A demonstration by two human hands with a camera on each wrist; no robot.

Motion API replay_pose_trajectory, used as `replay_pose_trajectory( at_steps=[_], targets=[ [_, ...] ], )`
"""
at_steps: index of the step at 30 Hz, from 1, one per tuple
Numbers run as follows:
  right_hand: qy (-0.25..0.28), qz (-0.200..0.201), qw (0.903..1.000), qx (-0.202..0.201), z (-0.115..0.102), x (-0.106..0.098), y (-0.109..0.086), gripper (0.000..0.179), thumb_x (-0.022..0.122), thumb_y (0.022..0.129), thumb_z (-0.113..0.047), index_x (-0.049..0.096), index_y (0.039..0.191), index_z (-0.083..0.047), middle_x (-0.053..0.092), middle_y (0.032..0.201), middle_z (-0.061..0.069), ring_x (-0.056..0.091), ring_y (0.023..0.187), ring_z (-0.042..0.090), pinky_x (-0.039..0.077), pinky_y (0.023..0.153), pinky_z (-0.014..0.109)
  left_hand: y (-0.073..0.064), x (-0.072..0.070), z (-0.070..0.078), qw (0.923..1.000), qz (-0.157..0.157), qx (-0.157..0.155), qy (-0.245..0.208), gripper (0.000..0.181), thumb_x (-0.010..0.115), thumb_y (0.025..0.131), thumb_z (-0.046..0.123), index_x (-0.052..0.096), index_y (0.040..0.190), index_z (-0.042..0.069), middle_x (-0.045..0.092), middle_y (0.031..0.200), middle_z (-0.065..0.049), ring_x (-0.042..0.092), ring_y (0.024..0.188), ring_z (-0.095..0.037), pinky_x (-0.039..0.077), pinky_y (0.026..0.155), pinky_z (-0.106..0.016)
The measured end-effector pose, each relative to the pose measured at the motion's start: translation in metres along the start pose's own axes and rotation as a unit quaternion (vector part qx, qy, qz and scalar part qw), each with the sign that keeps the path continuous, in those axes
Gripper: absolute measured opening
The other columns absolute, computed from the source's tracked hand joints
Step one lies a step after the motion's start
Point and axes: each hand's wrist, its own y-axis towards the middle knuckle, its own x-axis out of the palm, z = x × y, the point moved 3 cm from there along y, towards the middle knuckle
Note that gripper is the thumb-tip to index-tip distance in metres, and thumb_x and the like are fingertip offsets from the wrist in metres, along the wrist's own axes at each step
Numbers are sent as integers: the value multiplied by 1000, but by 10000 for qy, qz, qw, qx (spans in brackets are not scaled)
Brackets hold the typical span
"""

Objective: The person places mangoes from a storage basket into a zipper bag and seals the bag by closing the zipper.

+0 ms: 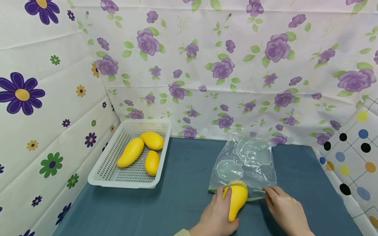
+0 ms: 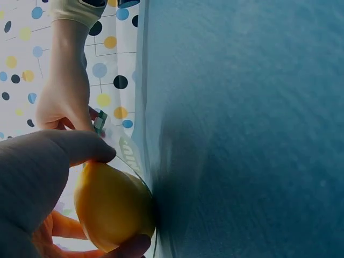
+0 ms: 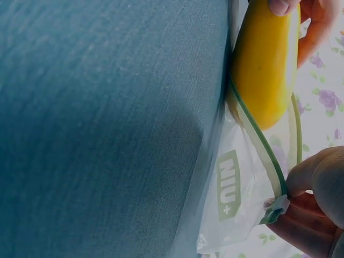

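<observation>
A yellow mango lies partly inside the mouth of a clear zip bag. My left hand grips the mango from its left side, thumb and fingers around it, as the left wrist view also shows on the mango. At the right corner of the bag's green-edged mouth, my right hand pinches the zip edge. In the right wrist view the mango enters between the bag's parted green edges, and the right hand holds the slider end.
A white perforated basket stands at the left back with three yellow mangoes in it. Blue-grey cloth covers the table. Flowered sheets hang behind and at the left; a dotted sheet is at the right.
</observation>
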Motion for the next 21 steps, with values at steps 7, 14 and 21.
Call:
replay_pose_trajectory(
  at_steps=[7,14,21],
  targets=[
    [13,36,10000,-22,0,0,0,28,91,80,-3,82,106,-6,74,96,8,70,68,22,57,52,39,3,3,6,9999,28,-66,143,89,85,89,39,43,160,5,43,148,-16,63,105,-26,56,62,-28],
    [40,122,9999,-84,0,-1,0,30,92,79,-2,81,106,-7,75,98,7,71,70,23,58,53,41,11,7,13,9992,179,-181,311,92,85,89,41,40,160,3,44,145,-18,63,104,-26,58,65,-29],
    [33,168,9998,-110,-1,-1,0,30,92,78,-2,81,105,-7,74,96,7,71,70,22,58,54,41,16,11,11,9989,351,-219,204,91,83,92,39,37,162,4,52,141,-18,64,103,-26,58,66,-31]
  ],
)
